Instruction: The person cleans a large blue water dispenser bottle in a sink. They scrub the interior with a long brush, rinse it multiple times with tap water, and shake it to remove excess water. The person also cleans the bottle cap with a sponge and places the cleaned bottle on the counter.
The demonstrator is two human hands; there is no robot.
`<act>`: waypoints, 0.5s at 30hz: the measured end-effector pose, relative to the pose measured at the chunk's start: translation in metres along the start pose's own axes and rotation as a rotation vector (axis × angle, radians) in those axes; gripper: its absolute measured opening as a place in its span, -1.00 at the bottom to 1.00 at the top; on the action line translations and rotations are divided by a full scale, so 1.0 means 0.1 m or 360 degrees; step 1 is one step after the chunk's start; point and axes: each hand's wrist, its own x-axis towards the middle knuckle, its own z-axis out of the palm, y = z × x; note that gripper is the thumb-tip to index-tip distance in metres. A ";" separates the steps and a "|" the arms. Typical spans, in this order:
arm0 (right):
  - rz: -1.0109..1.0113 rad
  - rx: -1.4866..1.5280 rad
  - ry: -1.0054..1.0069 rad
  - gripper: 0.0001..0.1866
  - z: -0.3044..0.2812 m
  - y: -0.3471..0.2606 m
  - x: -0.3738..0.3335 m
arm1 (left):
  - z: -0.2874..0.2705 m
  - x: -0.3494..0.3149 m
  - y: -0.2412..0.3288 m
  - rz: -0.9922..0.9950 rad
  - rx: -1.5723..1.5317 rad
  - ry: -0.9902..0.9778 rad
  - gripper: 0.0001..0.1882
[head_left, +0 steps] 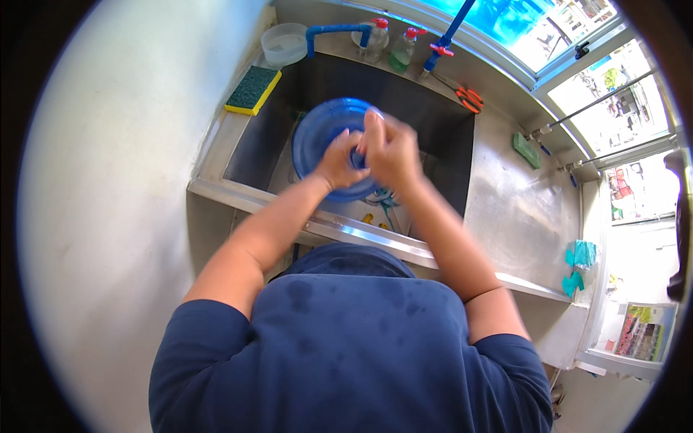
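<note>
One blue basin [309, 144] | under left grip [341, 162], right grip [392, 151] | in sink [444, 133]

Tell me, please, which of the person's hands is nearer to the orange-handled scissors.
Right. The right hand is left of and below the scissors in the picture; the left hand is farther left, over the blue basin.

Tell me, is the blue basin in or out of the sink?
In: the blue basin shows inside the dark walls of the sink.
</note>
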 end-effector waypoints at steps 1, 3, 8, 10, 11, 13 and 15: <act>-0.0020 0.0110 -0.0068 -0.60 -0.33 -0.21 0.13 | -0.10 0.05 -0.03 -0.0043 -0.0023 -0.0128 -0.39; -0.0368 0.0067 -0.0054 -0.58 -1.05 -0.68 0.34 | -0.35 0.29 -0.17 -0.0078 0.0077 -0.0342 -0.40; -0.0457 0.0261 0.0176 -0.60 -0.94 -0.53 0.26 | -0.22 0.38 -0.36 0.0317 0.0165 -0.0805 -0.37; -0.0387 0.0097 0.0313 -0.56 -0.16 0.03 -0.01 | 0.08 0.13 -0.26 0.0249 -0.0124 -0.0104 -0.38; -0.0455 0.0225 0.0228 -0.60 0.09 0.30 -0.16 | 0.18 0.03 -0.20 0.0211 -0.0002 -0.0043 -0.36; -0.0331 0.0356 0.0102 -0.69 0.26 0.56 -0.22 | 0.24 -0.10 -0.12 0.0112 -0.0024 0.0000 -0.38; -0.0218 0.0545 -0.0078 -0.75 -0.13 0.43 -0.04 | 0.12 -0.07 -0.11 0.0210 0.0205 -0.0021 -0.45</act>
